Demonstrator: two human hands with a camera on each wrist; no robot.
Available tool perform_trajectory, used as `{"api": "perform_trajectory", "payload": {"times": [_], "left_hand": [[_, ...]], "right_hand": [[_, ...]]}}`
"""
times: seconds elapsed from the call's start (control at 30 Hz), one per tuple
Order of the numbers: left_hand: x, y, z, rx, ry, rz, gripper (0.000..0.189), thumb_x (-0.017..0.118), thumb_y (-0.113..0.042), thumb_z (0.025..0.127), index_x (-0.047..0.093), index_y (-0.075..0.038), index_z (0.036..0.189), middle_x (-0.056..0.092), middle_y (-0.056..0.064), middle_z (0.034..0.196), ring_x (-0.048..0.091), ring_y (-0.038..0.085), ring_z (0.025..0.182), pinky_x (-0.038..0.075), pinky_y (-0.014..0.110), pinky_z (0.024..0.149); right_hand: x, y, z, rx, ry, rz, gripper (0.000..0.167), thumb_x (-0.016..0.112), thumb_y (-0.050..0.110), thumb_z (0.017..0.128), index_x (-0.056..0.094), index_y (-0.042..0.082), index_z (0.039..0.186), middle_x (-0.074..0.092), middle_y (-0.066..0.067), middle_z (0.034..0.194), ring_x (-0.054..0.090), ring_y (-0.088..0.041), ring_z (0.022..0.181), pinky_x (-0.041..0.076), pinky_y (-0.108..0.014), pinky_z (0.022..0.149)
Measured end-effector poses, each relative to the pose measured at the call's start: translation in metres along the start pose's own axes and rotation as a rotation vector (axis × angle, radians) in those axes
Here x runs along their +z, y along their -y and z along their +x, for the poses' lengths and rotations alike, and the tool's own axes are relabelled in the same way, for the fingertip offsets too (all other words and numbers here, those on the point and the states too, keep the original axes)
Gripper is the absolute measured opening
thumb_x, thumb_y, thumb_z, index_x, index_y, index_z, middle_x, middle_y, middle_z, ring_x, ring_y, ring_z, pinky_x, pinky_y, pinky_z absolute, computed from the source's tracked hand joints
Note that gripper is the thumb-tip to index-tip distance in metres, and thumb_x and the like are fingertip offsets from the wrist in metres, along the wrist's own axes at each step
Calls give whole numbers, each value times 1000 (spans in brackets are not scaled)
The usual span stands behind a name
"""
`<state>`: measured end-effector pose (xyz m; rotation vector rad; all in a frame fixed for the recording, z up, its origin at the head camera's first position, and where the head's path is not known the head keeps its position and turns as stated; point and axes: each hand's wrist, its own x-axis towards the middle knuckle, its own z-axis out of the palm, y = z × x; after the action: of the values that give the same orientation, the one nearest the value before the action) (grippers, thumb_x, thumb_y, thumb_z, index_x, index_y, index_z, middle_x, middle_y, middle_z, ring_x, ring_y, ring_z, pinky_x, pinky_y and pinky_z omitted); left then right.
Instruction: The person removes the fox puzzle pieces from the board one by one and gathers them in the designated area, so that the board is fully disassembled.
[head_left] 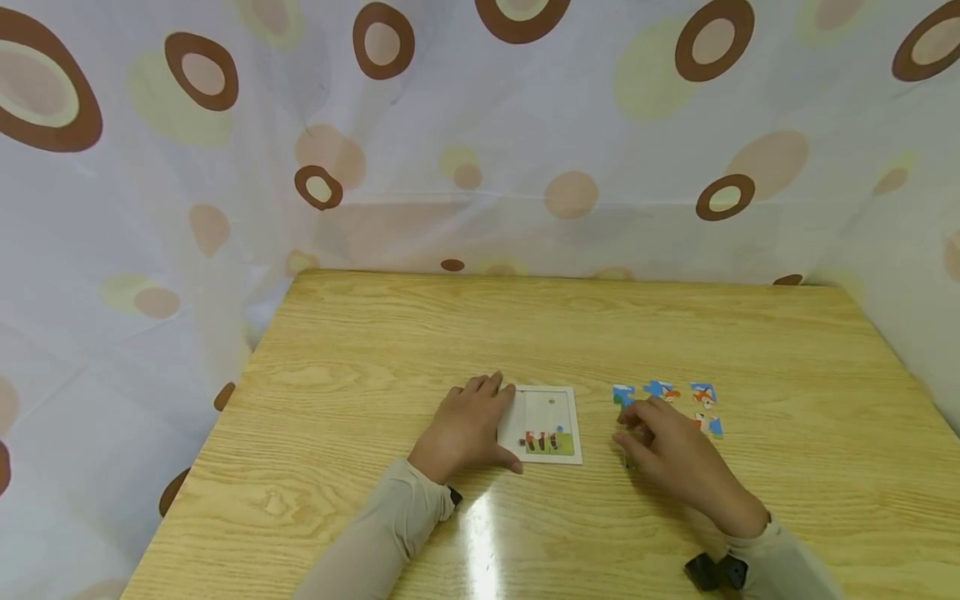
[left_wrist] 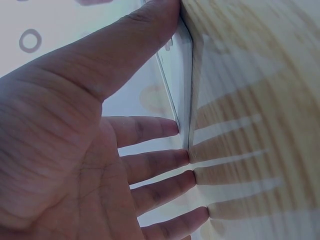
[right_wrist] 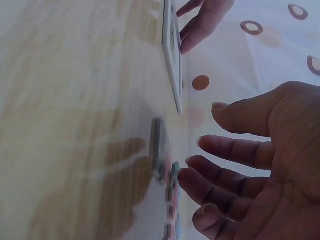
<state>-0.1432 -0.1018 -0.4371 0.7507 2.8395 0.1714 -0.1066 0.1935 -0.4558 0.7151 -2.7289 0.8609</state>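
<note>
A square white puzzle board point(head_left: 577, 425) lies flat on the table, with joined pieces point(head_left: 561, 443) along its lower part showing green and red print. My left hand point(head_left: 468, 425) rests at the board's left side, thumb and fingers spread; in the left wrist view its fingertips point(left_wrist: 182, 157) touch the board's edge and tabletop. Just above the loose puzzle pieces point(head_left: 703, 393) to the right hovers my right hand point(head_left: 671, 450), fingers loosely bent. The right wrist view shows nothing between its fingers and a piece point(right_wrist: 159, 150) on the table just beyond them. My right hand partly hides the pieces from above.
The wooden table point(head_left: 360, 350) reaches back to a white curtain point(head_left: 510, 125) with brown and pink circles, which also hangs at both sides. A black wrist device point(head_left: 716, 572) sits at my right sleeve. Light glares on the tabletop near the front.
</note>
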Motion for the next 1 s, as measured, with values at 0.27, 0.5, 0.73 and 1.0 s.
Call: {"api": "perform_trajectory", "payload": {"times": [0.27, 0.5, 0.73, 1.0], "left_hand": [[1, 0, -1, -2, 0, 0, 110, 85, -67, 71, 45, -10, 155, 38, 15, 162, 39, 32, 146, 42, 50, 111], [1, 0, 1, -3, -6, 14, 109, 84, -69, 71, 46, -10, 154, 39, 15, 162, 40, 32, 146, 42, 50, 111], [1, -1, 2, -1, 6, 34, 110, 83, -70, 71, 45, -11, 156, 39, 14, 162, 39, 31, 147, 42, 50, 111], [0, 1, 0, -3, 6, 31, 110, 83, -70, 71, 45, -11, 156, 39, 15, 162, 38, 32, 147, 42, 51, 111]], "right_hand": [[12, 21, 23, 3, 78, 113, 20, 79, 4, 90, 68, 3, 107, 64, -1, 95, 54, -6, 71, 50, -26, 60], [27, 37, 46, -33, 196, 166, 22, 77, 5, 92, 69, -3, 111, 65, -3, 93, 56, -6, 72, 51, -26, 62], [40, 43, 58, 10, 321, 206, 21, 75, 10, 95, 69, -4, 109, 60, 2, 86, 46, -5, 67, 44, -26, 61], [42, 46, 57, -9, 313, 187, 11, 77, 10, 93, 68, 4, 97, 58, 0, 87, 49, -8, 72, 45, -27, 64]]}}
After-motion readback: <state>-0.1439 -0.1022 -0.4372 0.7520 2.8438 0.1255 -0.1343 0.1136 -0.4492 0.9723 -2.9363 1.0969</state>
